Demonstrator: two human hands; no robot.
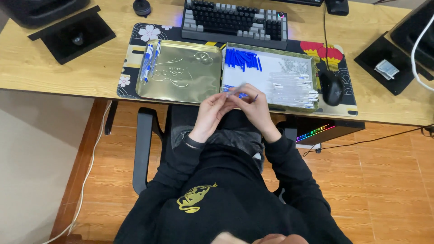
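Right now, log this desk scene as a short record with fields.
left hand: meets the right hand on a thin pen
right hand: grips the same pen
right tray: blue caps at the back, clear pen barrels in front
left tray: gold lid holding a few finished pens at its left edge
behind trays: keyboard
right of trays: black mouse

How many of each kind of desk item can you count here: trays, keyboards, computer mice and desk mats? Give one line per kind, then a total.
Trays: 2, a gold tray and a parts tray
Keyboards: 1
Computer mice: 1
Desk mats: 1
Total: 5
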